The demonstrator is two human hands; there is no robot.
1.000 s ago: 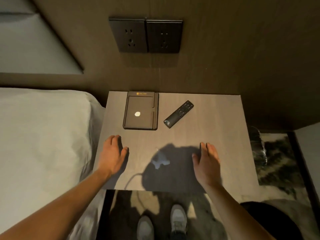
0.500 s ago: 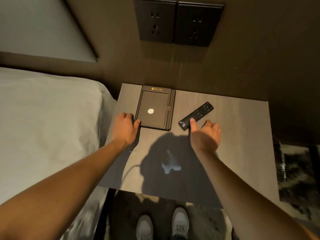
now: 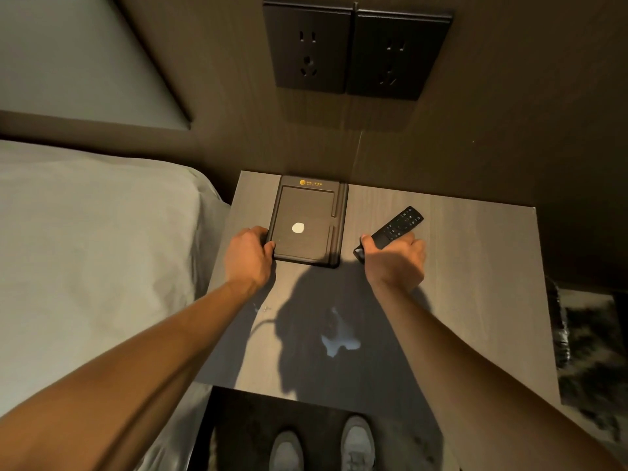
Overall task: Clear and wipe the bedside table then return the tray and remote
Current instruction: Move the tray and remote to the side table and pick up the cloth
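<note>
While I watch the head cam, my left hand (image 3: 249, 256) is curled round the near-left corner of the dark brown rectangular tray (image 3: 307, 220), thumb on its rim, fingers clamped on the edge. Tray lies flat at the back-left of the grey-brown wooden bedside table (image 3: 475, 294), up near the wall, w/ a small pale round spot (image 3: 298, 228) on its inner panel and a gold logo on its far edge. My right hand (image 3: 396, 260) is wrapped around the near end of the slim black remote control (image 3: 394, 229); fingers closed on it, button end pointing away to the right. Can't tell whether the remote has left the tabletop. Remote sits just right of the tray, not touching it. White bed (image 3: 95, 249) left of the table, two dark wall sockets (image 3: 355, 49) above, grey shoes (image 3: 323, 447) below the table's front edge.
</note>
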